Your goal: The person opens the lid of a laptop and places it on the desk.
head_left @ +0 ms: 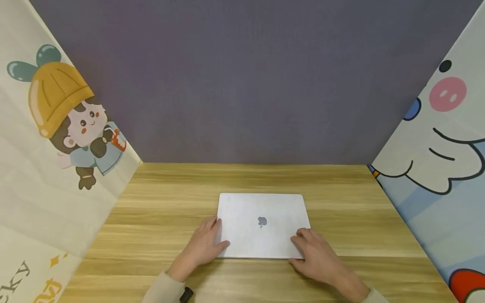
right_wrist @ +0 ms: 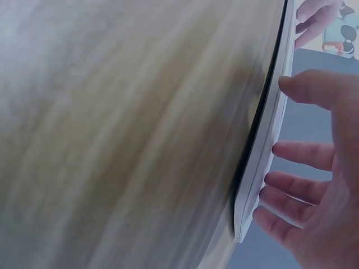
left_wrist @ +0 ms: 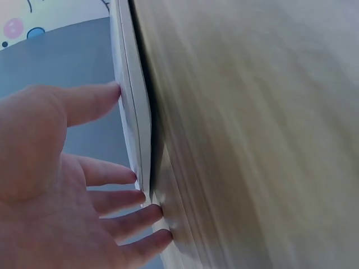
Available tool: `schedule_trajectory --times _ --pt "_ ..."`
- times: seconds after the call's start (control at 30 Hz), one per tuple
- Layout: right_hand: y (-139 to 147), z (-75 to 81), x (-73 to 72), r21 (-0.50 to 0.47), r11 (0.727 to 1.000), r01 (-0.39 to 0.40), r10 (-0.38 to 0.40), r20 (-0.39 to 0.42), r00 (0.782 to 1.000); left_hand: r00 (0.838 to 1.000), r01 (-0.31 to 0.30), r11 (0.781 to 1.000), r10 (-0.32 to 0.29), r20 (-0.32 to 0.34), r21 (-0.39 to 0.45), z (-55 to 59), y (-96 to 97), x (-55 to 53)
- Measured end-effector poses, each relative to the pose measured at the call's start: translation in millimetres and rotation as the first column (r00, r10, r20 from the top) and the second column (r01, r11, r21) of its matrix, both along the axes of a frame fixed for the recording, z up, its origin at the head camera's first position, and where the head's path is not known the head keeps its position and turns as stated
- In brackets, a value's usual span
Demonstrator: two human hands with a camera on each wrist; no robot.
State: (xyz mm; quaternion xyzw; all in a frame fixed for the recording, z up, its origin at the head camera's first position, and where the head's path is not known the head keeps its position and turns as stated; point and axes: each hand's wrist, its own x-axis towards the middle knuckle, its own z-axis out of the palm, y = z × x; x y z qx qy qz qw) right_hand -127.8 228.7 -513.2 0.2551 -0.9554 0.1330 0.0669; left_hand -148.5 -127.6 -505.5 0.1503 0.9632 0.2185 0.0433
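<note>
A silver laptop (head_left: 246, 210) with a dark apple logo lies flat on the wooden table, lid closed, its front edge towards me. At its left side is my left hand (head_left: 204, 244); the thumb rests on the lid by the front left corner, and the fairly straight fingers (left_wrist: 129, 224) reach along the side edge towards the table. My right hand (head_left: 320, 256) touches the front right part, fingers (right_wrist: 291, 188) lightly bent over the lid and thumb (right_wrist: 314, 89) at the front edge. A thin dark gap shows under the laptop's edge (right_wrist: 269, 123) in the right wrist view.
The wood-grain table (head_left: 159, 198) runs back to a grey-purple panel (head_left: 250, 84). Cartoon-printed sheets stand on the left (head_left: 38, 210) and right (head_left: 417, 155). A dark band (head_left: 186, 294) shows beside the left sleeve (head_left: 163, 290).
</note>
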Motion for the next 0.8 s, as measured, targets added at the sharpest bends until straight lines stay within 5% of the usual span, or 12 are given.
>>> schedule_trajectory --times 0.23,0.8 --pt "-0.7 -0.5 0.5 0.016 0.999 -0.046 0.047 -0.061 0.997 0.997 0.075 0.996 -0.075 0.011 -0.043 -0.7 -6.4 8.6" --pt "-3.5 1.8 -1.8 0.087 0.994 -0.063 0.072 -0.107 0.992 0.994 0.102 0.995 -0.101 0.051 -0.016 2.3 -13.1 13.0"
